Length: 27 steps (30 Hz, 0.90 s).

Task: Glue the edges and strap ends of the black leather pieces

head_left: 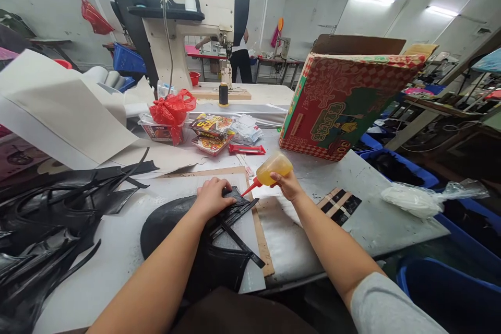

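My right hand (pixel 287 183) is closed around a squeeze bottle (pixel 275 168) of yellow liquid, tilted down to the left. The bottle's red nozzle (pixel 251 186) points at the edge of a black leather piece (pixel 237 194), and its tip looks to be at that edge. My left hand (pixel 213 195) holds this piece down, thumb and fingers on its surface. Narrow black straps (pixel 240 242) run from it toward me. More of the black leather (pixel 166 222) spreads under my left forearm and down to my lap, partly hidden by the arm.
Black leather pieces (pixel 50 229) are heaped at the left on the table. A red carton (pixel 336 109) stands at back right, near a sewing machine (pixel 207 10). Food packs (pixel 211 133) and a red plastic bag (pixel 174 109) sit behind my hands. Blue bins (pixel 442 292) line the right; a person (pixel 240 60) is beyond.
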{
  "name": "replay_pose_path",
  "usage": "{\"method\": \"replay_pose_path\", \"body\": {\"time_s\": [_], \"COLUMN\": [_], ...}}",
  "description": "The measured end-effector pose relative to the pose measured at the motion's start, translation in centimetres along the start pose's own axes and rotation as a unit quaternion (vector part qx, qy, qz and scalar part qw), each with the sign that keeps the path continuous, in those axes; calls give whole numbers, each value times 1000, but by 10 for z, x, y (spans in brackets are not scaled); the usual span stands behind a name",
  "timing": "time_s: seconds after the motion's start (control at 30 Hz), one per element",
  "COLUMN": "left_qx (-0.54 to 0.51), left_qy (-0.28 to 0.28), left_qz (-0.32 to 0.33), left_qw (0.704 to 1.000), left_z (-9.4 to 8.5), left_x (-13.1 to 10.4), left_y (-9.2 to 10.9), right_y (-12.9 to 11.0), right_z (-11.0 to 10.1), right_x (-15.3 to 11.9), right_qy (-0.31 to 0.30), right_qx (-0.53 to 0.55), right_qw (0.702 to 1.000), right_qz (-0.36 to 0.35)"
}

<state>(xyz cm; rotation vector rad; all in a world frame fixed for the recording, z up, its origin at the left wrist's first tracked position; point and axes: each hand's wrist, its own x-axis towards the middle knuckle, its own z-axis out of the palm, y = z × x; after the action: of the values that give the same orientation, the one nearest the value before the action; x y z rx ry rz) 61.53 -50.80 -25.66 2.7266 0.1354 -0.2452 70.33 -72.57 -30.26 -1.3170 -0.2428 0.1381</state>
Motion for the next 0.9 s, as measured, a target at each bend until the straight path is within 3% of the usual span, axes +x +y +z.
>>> {"method": "replay_pose_path", "body": {"time_s": [0.4,0.63,0.8,0.9], "left_qx": [5,28,45,86], "left_qy": [-3,0,-21,-3], "left_qz": [0,-6,44,39], "left_qw": [1000,1000,998,996], "left_z": [-1,-3,-20,-38], "left_x": [0,0,-12,-35], "left_y": [1,5,4,-7], "right_y": [-9,-15,-15,-14], "right_z": [-12,-18,-20,-22], "right_x": [-5,-13,-34,-55], "right_qy": [-38,-25,30,57], "right_qx": [11,54,137,278], "right_qw": [999,998,990,959], "right_qz": [-9,-9,-32,-1]}}
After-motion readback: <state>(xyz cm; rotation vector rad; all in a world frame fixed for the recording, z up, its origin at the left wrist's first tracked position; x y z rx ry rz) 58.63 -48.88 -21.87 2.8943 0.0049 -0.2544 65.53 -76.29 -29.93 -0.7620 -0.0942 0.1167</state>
